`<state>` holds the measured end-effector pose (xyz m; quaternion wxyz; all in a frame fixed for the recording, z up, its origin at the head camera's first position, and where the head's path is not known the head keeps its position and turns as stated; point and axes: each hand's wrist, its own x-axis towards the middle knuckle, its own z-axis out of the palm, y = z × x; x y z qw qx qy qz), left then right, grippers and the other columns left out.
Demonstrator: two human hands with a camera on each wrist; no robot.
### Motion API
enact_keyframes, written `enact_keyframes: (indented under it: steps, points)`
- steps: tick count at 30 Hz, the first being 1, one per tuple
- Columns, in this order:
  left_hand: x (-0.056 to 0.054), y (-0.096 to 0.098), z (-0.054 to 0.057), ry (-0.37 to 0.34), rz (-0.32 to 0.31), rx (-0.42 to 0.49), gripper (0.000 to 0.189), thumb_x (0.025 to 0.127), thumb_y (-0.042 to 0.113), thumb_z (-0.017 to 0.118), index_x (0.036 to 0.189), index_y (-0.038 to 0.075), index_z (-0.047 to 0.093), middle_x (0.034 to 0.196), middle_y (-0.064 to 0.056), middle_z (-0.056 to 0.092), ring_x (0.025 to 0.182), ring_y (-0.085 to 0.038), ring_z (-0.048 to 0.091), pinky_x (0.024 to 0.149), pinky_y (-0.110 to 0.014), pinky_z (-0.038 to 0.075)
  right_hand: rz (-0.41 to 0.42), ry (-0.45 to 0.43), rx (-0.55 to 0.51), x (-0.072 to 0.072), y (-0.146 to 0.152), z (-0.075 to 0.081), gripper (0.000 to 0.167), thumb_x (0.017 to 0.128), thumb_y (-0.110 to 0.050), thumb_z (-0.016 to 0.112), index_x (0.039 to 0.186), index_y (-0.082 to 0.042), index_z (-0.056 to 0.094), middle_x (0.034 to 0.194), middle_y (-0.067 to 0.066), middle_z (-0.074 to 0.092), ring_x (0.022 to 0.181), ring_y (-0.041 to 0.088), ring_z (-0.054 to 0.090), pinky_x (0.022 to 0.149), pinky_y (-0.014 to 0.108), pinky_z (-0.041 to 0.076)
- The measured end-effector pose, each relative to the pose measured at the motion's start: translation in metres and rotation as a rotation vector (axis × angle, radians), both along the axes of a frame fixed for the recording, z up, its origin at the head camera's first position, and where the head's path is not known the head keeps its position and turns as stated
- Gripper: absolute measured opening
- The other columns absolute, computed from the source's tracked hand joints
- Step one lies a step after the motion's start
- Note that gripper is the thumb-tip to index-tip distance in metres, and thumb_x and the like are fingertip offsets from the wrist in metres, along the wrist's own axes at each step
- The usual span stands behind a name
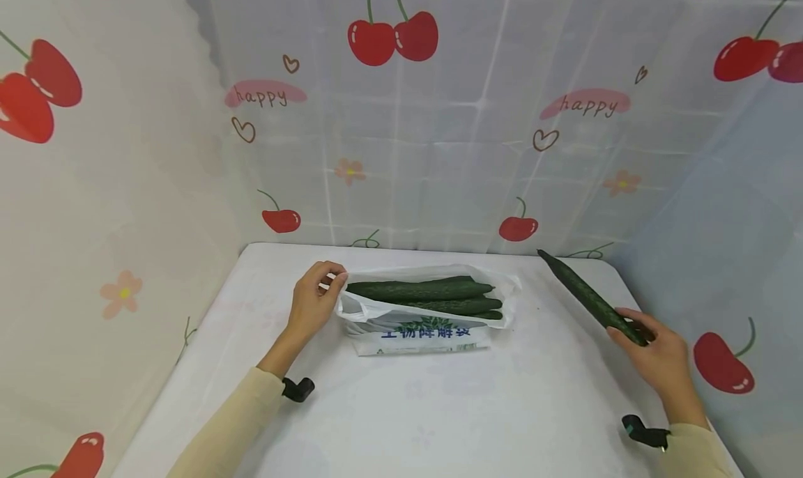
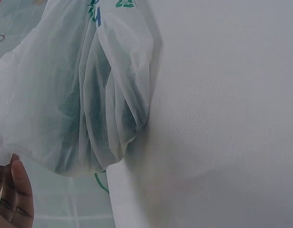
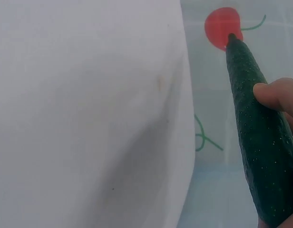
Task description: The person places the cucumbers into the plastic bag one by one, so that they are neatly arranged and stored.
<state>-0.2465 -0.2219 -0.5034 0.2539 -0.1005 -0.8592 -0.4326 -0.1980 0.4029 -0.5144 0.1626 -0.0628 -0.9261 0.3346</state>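
A white plastic bag (image 1: 422,344) with green and blue print lies on its side, its mouth gaping upward. Several dark green cucumbers (image 1: 433,290) show inside it. My left hand (image 1: 314,298) pinches the bag's left rim between thumb and fingers; in the left wrist view the hand (image 2: 14,192) is at the lower left, by the bag's edge (image 2: 75,95). Out to the right, my right hand (image 1: 659,356) grips one cucumber (image 1: 590,295) near its lower end, holding it tilted above the table. The right wrist view shows the thumb lying along this cucumber (image 3: 260,128).
The white table (image 1: 439,408) has its back edge just behind the bag. Printed curtains (image 1: 426,143) with cherries hang at the back and along both sides. A small black device (image 1: 297,389) is on the left wrist and another (image 1: 645,433) on the right.
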Motion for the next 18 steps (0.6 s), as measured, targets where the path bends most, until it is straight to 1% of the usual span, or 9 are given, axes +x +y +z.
enact_keyframes:
  steps: [4, 9, 12, 15, 18]
  points:
    - [0.000, 0.000, -0.001, -0.002, 0.000, -0.009, 0.006, 0.105, 0.023, 0.072, 0.109, 0.019, 0.074, 0.105, 0.001, 0.073, 0.089, -0.015, 0.071, 0.072, -0.020, 0.055, 0.018, 0.028, -0.017, 0.002, -0.003, 0.004, 0.050, 0.095, -0.030, 0.085, 0.139, -0.011, 0.071, 0.130, 0.026, 0.069, 0.087, -0.014, 0.045, 0.065, 0.006, 0.044]
    - [0.000, 0.001, -0.001, -0.001, 0.001, -0.017, 0.006, 0.106, 0.023, 0.071, 0.109, 0.019, 0.074, 0.104, 0.001, 0.073, 0.090, -0.015, 0.071, 0.072, -0.021, 0.055, 0.035, 0.037, -0.009, 0.006, -0.007, 0.013, 0.049, 0.095, -0.030, 0.084, 0.138, -0.010, 0.071, 0.132, 0.028, 0.068, 0.086, -0.013, 0.045, 0.063, 0.009, 0.046]
    - [0.001, 0.001, 0.000, 0.002, 0.003, -0.016, 0.006, 0.106, 0.023, 0.071, 0.108, 0.019, 0.074, 0.105, 0.001, 0.073, 0.089, -0.015, 0.071, 0.072, -0.021, 0.055, 0.048, 0.048, -0.006, 0.009, -0.010, 0.018, 0.049, 0.095, -0.028, 0.085, 0.138, -0.010, 0.071, 0.130, 0.027, 0.068, 0.087, -0.012, 0.046, 0.063, 0.010, 0.047]
    - [0.001, 0.001, 0.001, 0.004, 0.004, -0.013, 0.006, 0.105, 0.023, 0.072, 0.108, 0.019, 0.075, 0.105, 0.001, 0.074, 0.089, -0.015, 0.071, 0.072, -0.021, 0.055, 0.059, 0.061, -0.007, 0.010, -0.012, 0.022, 0.048, 0.093, -0.027, 0.087, 0.137, -0.012, 0.072, 0.124, 0.017, 0.069, 0.087, -0.010, 0.048, 0.063, 0.010, 0.048]
    - [0.001, 0.001, 0.001, -0.001, 0.005, -0.012, 0.006, 0.105, 0.023, 0.072, 0.109, 0.019, 0.075, 0.105, 0.001, 0.074, 0.089, -0.015, 0.071, 0.072, -0.020, 0.055, 0.068, 0.080, -0.002, 0.010, -0.015, 0.025, 0.048, 0.091, -0.027, 0.088, 0.136, -0.015, 0.073, 0.117, 0.000, 0.066, 0.087, -0.009, 0.050, 0.062, 0.012, 0.049]
